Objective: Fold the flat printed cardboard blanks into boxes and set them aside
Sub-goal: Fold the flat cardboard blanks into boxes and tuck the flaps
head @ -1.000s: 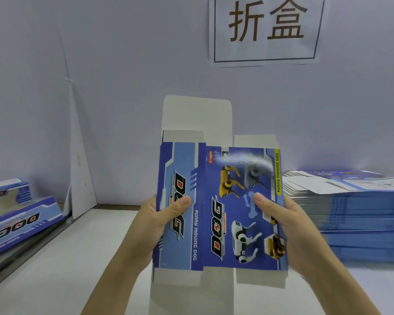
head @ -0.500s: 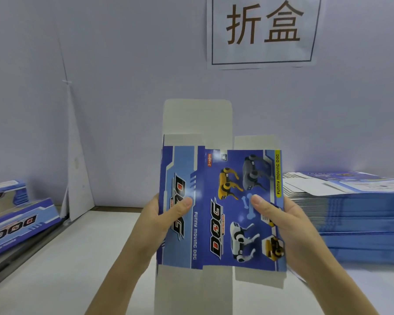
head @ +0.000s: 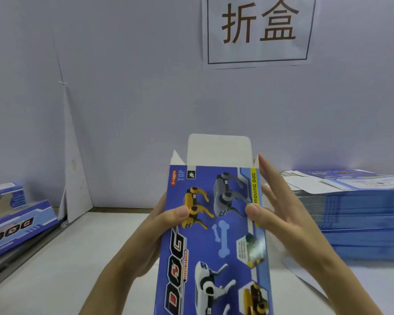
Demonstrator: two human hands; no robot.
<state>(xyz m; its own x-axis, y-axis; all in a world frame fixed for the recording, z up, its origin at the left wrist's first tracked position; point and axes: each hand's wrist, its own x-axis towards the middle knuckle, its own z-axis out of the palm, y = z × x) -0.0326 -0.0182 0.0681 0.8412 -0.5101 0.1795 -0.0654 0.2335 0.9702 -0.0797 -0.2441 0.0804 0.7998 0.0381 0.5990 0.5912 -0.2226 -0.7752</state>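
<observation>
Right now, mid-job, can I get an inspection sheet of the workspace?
Surface: white table.
Job's things: box held upright, squared open, top flaps not yet closed; stack of flat blanks at right; folded boxes at left.
Clutter: white cardboard piece leaning on the wall, left.
Grippers: left hand grips the box; right hand has its thumb on the front, fingers straight beside it.
Cables: nothing seen.
Surroundings: pale wall with a paper sign.

Box (head: 214, 235) base cut off, left hand (head: 155, 237) fingers behind it, stack (head: 355, 212) blurred
</observation>
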